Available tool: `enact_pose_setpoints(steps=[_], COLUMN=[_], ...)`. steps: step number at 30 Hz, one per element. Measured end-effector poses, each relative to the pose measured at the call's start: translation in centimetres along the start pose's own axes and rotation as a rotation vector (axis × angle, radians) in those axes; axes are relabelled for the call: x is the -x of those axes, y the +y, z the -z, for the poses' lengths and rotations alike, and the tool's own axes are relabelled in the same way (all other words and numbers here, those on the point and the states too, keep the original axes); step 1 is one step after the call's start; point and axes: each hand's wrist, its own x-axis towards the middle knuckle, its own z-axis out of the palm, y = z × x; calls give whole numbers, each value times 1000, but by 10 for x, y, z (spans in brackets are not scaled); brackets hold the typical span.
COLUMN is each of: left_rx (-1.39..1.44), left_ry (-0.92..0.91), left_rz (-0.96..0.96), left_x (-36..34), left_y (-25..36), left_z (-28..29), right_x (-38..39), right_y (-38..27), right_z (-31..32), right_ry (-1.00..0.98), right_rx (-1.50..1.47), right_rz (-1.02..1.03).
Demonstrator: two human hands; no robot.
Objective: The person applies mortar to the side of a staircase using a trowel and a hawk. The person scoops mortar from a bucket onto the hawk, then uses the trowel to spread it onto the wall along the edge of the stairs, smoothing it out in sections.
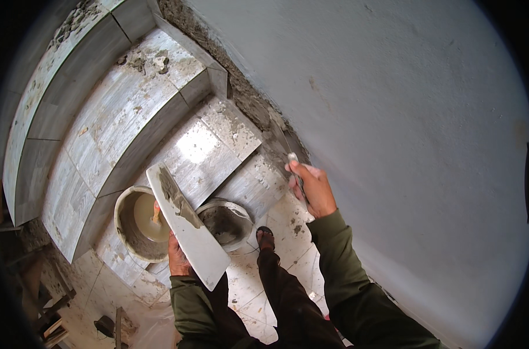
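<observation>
My left hand (179,256) is closed around a long white tile-like board (205,251), tilted in front of me. Grey wet mortar (177,200) is smeared on its upper half. In my right hand (314,189) is a trowel (293,158), gripped by its handle. Its thin blade points up to the rough mortar strip (269,121) at the foot of the grey wall; the contact is hard to make out. Behind the board stands a bucket of cloudy water (122,230) with a wooden-handled tool (156,213) in it. Beside that is a second bucket (243,218), dark and mortar-stained inside.
Grey wood-look tiled steps (107,136) climb toward the upper left, with mortar crumbs and rubble (159,61) on them. A smooth grey wall (410,128) fills the right side. My sandalled foot (265,237) is on the splattered floor. Wood pieces (55,333) lie at the lower left.
</observation>
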Motion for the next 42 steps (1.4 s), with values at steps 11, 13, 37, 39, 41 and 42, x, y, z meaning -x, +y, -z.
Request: enact_pose_setpoints(steps=[11,13,37,39,41,42], left_rx=[-83,-55,6,28,-42,-61], left_ry=[9,24,-100,-95,-92,-178], left_rz=[-57,-36,6,7,-54,-7], left_x=[-10,-12,-15,-18,-20,-21], left_y=[-7,-12,-7,-10,-11,-8], left_z=[9,4,-18,-21,-19,-22], right_x=[-25,-47,10,2,-5,-8], right_y=[8,3,-1,-10,-25,-33], right_z=[-18,-24,6,-5,-23,-28], right_ry=[-122,-66,29,-5,-27,-34], right_rx=[379,322,421,389,443,479], right_rz=[281,292,105,89,84,69])
